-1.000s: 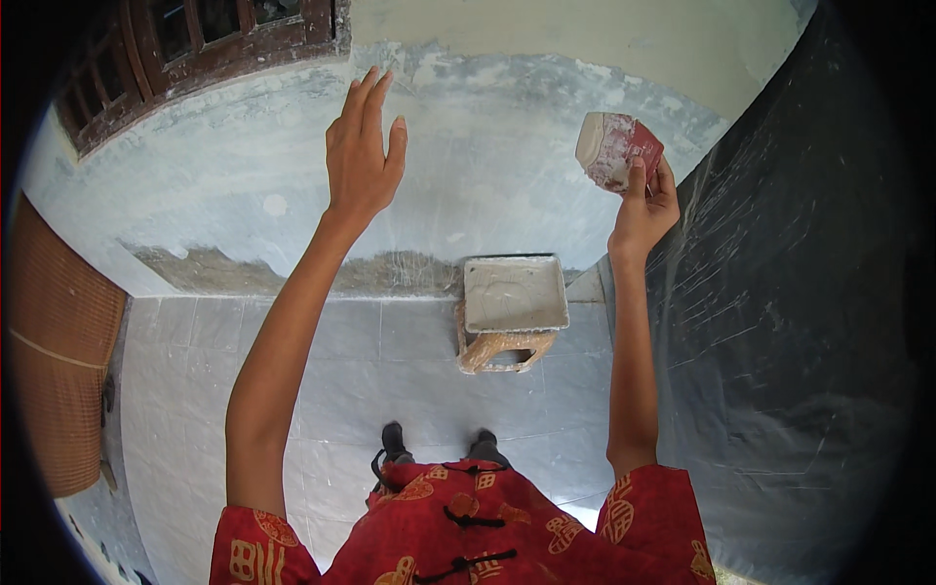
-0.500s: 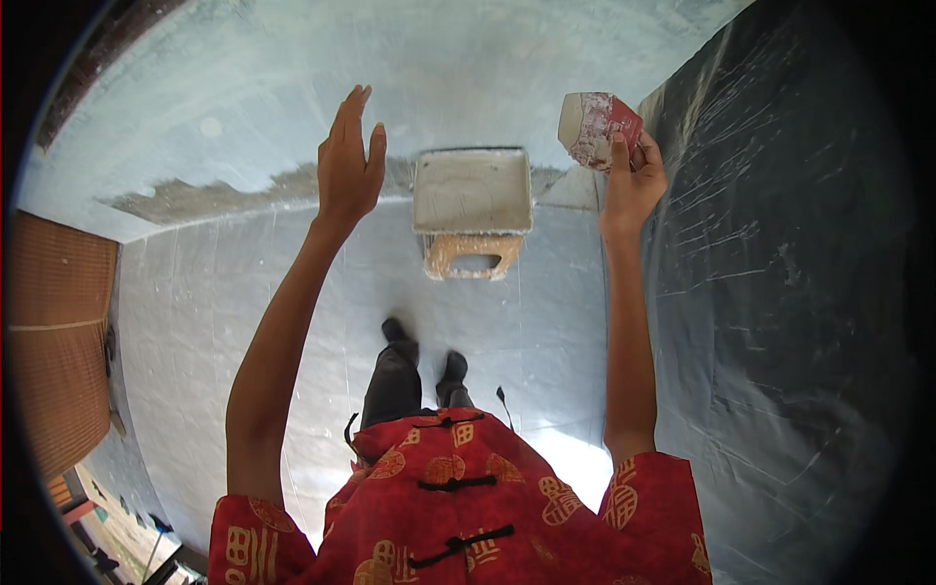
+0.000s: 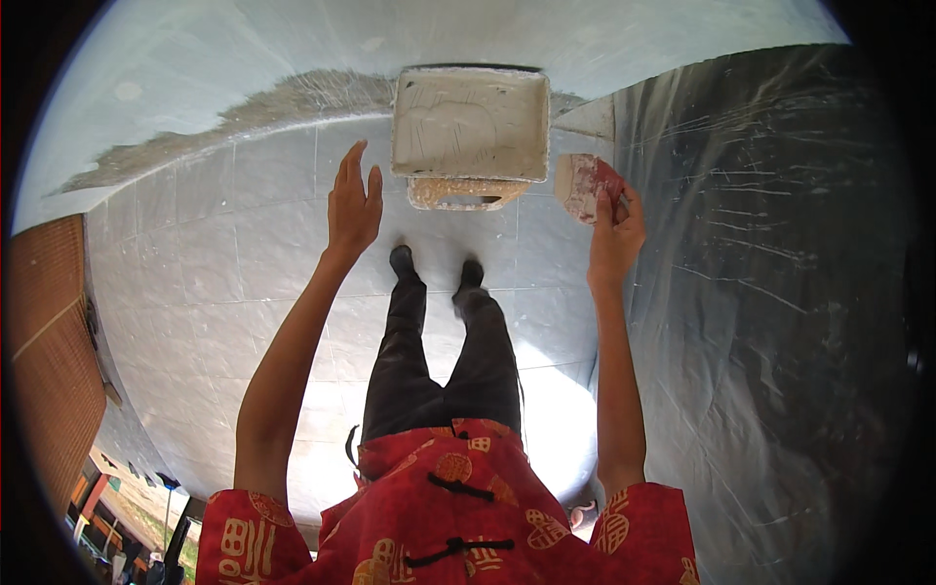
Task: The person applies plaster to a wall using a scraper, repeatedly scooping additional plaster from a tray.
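Note:
In my right hand (image 3: 616, 232) is a flat scraper (image 3: 577, 185), its red part pinched between thumb and fingers. Pale, putty-like material is smeared over the scraper's face. My left hand (image 3: 352, 210) hangs in the air with its fingers stretched out and nothing in it. Between and beyond my hands stands a rectangular tray (image 3: 468, 176) holding a layer of off-white paste (image 3: 471, 122) with marks dragged through it. The scraper is apart from the tray, to the right of its near corner. Under the tray is a yellowish, spattered stool (image 3: 421, 193).
A pale wall (image 3: 253, 49) rises ahead, with a rough grey band (image 3: 292, 102) along its foot. Dark plastic sheeting (image 3: 770, 322), streaked white, covers the right side. Grey sheeting (image 3: 195, 292) lies on the floor. A brown ribbed panel (image 3: 54, 341) stands at left.
My view has tilted downward, and the tray appears larger and higher in it. Both hands have come down from in front of the wall, the scraper still in the right one.

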A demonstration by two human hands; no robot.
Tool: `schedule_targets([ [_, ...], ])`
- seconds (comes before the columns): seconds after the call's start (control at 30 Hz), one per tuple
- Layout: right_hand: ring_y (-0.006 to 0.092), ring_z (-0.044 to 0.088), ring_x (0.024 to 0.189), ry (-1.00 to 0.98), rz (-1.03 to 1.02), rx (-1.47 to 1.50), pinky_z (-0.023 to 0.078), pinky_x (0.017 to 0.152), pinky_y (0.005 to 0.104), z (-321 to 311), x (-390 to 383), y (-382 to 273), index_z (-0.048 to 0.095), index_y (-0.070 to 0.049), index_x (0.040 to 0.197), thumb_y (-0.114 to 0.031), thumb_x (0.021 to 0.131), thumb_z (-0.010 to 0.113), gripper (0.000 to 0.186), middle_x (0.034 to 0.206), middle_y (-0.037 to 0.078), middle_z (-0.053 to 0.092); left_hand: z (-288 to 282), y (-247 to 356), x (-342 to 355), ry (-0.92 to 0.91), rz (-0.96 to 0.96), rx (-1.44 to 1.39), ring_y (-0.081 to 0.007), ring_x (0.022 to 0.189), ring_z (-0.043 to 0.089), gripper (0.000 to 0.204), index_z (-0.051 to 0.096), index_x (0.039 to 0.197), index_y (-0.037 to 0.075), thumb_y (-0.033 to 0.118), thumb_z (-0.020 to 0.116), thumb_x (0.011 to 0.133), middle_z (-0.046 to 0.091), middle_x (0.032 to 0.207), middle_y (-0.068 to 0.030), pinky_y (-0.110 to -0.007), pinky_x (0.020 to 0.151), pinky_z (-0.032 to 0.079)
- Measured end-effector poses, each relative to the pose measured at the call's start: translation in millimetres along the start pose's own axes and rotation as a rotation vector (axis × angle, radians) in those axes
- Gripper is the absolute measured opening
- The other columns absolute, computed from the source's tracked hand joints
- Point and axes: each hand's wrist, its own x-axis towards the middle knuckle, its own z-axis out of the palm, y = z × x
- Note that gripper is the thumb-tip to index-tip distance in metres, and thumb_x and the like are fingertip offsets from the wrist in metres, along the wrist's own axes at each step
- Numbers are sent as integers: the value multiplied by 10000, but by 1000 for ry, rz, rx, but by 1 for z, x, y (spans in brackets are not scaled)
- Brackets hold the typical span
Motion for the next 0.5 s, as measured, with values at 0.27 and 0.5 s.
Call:
schedule_targets([
  [0.27, 170, 669, 889, -185, -89, -199, 509, 764, 271, 64, 32, 66, 584, 5, 1150, -41, 906, 583, 248, 942, 158, 696, 78, -64, -13, -38, -268, -38, -378, 1301, 375, 504, 330, 1388, -19, 282, 414, 992, 389, 1401, -229, -446, 1067, 315],
  [0.5, 192, 676, 906, -371, -201, -277, 513, 789, 286, 122, 66, 128, 626, 7, 1107, -25, 895, 583, 219, 963, 153, 693, 142, -107, -17, -17, -535, -232, -382, 1313, 360, 593, 282, 1407, -46, 344, 437, 987, 362, 1411, -264, -416, 1075, 302],
])
